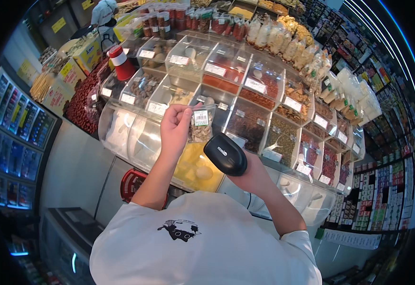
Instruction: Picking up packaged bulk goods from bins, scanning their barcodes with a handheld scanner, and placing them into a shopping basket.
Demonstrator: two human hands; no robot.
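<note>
My left hand (175, 124) pinches the top edge of a clear plastic bag (201, 130) that holds pale brown dried pieces and bears a printed label with a barcode. In my right hand (252, 174) is a black handheld barcode scanner (225, 154), its rounded head close to the bag's lower right. Both hands are over a display of clear-lidded bins of dried goods. Below the bag lies a bin of yellow powder or meal (193, 167). Much of my right hand's grip is hidden behind the scanner's head.
A red and white loudhailer-shaped object (122, 63) stands on the bins at the left, near red dates (86, 96). Bagged goods (275, 39) and lidded jars (163, 23) line the back. A red basket (133, 185) sits below the counter. A person (104, 16) stands far back.
</note>
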